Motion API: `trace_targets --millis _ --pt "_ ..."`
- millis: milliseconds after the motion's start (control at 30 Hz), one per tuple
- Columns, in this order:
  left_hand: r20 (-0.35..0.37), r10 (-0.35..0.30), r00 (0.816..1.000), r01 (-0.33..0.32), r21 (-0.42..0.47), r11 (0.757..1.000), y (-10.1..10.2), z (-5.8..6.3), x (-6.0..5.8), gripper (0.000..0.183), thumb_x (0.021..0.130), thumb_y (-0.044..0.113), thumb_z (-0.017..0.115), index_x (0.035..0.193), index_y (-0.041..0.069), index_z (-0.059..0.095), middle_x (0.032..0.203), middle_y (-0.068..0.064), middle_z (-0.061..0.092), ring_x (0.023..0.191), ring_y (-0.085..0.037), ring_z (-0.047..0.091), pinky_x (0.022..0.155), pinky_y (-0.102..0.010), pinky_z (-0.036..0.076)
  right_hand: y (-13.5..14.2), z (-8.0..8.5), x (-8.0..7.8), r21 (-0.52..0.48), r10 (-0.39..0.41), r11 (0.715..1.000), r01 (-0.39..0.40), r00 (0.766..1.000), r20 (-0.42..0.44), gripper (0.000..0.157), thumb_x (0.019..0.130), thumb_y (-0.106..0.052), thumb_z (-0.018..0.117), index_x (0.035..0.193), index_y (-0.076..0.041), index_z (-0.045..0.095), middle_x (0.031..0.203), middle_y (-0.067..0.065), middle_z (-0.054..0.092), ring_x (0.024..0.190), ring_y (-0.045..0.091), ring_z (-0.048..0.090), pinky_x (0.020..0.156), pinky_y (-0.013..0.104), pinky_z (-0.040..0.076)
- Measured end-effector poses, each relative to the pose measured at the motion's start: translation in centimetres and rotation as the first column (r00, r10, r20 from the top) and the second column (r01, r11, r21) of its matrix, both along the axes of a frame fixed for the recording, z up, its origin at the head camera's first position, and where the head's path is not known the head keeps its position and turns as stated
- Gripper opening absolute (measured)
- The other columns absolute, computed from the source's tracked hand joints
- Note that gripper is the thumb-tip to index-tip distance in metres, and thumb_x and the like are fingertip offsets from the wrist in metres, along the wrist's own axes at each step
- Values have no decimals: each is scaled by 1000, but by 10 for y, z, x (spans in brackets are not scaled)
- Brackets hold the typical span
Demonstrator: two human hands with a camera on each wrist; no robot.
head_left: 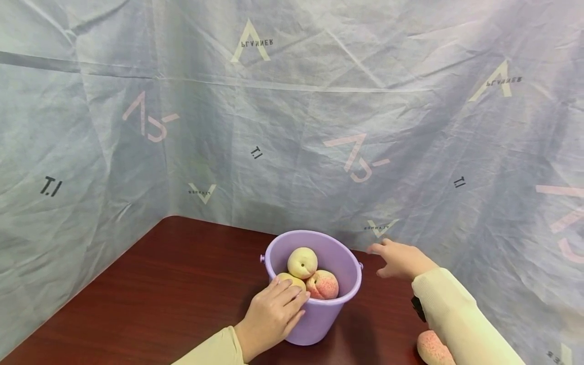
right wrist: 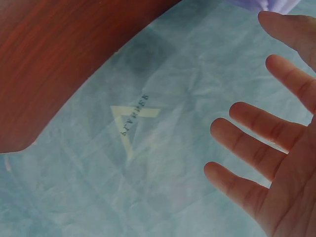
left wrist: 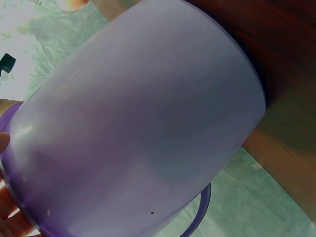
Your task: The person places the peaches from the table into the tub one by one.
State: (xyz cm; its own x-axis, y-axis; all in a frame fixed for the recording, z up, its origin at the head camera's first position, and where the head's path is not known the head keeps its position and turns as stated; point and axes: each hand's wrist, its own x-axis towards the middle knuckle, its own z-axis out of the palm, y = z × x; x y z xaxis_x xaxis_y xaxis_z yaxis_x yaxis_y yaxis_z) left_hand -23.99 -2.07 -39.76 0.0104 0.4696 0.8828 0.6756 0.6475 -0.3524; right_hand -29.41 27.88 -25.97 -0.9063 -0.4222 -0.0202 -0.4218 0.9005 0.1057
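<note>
A purple bucket [head_left: 315, 319] stands upright on the table, holding a pale yellow peach [head_left: 302, 262], a red-speckled peach [head_left: 323, 285] and a yellow peach [head_left: 292, 280] partly covered by fingers. My left hand [head_left: 272, 314] grips the near-left rim, its fingers over the edge; the left wrist view has the thumb outside the bucket wall [left wrist: 138, 113]. To the right of the bucket, my right hand [head_left: 400, 259] is raised beyond the rim with nothing in it. In the right wrist view its fingers [right wrist: 266, 128] are spread and fairly straight.
Another red-speckled peach [head_left: 433, 347] lies at the lower right, partly hidden by the right sleeve [head_left: 456, 309]. The dark red wooden table [head_left: 159, 284] meets a printed grey cloth [head_left: 292, 126] at its back and left. The bucket's curved handle [left wrist: 202, 212] hangs below its wall in the left wrist view.
</note>
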Motion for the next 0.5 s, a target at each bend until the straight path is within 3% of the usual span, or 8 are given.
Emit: trace_targets --millis 500 --pt "-1 2 1000 -2 2 1000 0 0 1 38 103 25 38 102 12 74 98 1 69 96 -20 63 84 -40 53 32 -16 12 -25 -68 997 69 997 31 44 74 -16 79 115 -12 63 104 10 58 90 30 63 73 53 51"
